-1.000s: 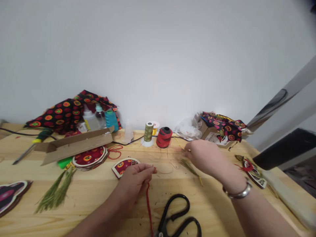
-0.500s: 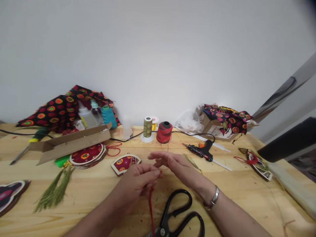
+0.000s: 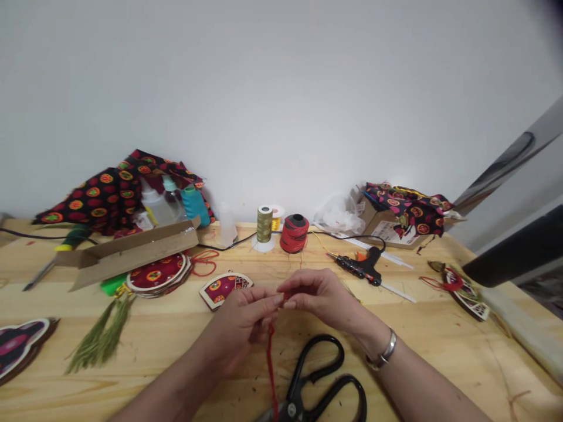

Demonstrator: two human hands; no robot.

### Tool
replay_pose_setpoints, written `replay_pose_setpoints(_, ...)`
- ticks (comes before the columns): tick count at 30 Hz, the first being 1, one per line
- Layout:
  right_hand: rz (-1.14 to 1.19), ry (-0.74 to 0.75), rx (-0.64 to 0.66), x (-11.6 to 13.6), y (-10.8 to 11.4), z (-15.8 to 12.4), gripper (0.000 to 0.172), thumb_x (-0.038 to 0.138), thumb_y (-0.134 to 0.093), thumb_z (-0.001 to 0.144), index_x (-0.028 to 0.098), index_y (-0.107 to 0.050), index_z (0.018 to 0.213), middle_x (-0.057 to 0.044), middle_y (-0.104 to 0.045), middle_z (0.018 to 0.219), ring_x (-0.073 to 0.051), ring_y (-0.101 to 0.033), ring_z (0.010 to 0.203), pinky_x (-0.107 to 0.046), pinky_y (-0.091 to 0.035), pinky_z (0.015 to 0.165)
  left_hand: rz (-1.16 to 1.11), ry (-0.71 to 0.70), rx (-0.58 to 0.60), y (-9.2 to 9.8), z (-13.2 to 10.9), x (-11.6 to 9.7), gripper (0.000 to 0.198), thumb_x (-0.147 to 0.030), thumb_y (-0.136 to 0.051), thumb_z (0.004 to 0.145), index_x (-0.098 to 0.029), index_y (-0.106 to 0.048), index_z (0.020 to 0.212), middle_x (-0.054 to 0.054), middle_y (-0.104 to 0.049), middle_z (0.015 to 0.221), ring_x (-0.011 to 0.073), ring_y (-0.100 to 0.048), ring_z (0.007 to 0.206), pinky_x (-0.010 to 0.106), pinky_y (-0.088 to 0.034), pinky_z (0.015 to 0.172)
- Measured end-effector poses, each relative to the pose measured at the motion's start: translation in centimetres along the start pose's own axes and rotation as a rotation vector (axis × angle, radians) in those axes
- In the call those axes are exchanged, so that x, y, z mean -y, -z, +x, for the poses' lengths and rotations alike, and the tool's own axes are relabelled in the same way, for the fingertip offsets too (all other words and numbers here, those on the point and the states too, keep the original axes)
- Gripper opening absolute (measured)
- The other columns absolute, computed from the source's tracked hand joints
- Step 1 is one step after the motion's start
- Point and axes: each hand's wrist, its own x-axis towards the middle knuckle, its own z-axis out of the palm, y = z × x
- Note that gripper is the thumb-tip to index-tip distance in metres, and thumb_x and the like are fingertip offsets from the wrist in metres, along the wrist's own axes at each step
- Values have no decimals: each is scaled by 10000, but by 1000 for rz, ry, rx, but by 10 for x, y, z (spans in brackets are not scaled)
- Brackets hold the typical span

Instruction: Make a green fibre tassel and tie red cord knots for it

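Red cord point(image 3: 270, 357) hangs from my left hand point(image 3: 248, 316), whose thumb and fingers are pinched on it. The fingers of my right hand point(image 3: 319, 298) are closed at the tips and meet my left fingertips, where a bit of red shows between them. Black-handled scissors point(image 3: 323, 375) lie below my hands, with the cord crossing over their blades. Just left of my left hand is a fan-shaped wooden ornament point(image 3: 224, 287) with dark red patterned fabric.
Behind my hands stand a red spool point(image 3: 294, 233) and an olive spool point(image 3: 264, 224). A glue gun point(image 3: 363, 266) lies at the right. A cardboard tray point(image 3: 136, 252), patterned cloth point(image 3: 105, 190) and a green tassel point(image 3: 101, 337) are at the left.
My right hand's fingers, spread before, have closed and come to my left fingertips. My left hand stays pinched on the cord. The view has shifted slightly.
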Motion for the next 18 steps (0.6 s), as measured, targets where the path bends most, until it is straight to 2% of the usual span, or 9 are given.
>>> replay_pose_setpoints(12, -72, -2, -100, -3, -2, 0, 111, 225, -717, 636, 139, -694, 701, -16, -654, 671, -110, -566, 614, -239, -435, 605, 4, -37, 9, 1, 2, 0, 251, -318, -669, 710, -123, -573, 585, -71, -382, 453, 36, -241, 407, 195, -130, 407)
replay_pose_setpoints(18, -208, 74, -130, -2, -3, -1, 46, 179, -685, 667, 151, -706, 697, -11, -647, 653, -107, -554, 600, -228, -427, 587, -6, -42, 40, 2, 2, 1, 290, -320, -651, 733, -122, -541, 552, -66, -389, 465, 33, -235, 411, 197, -131, 412)
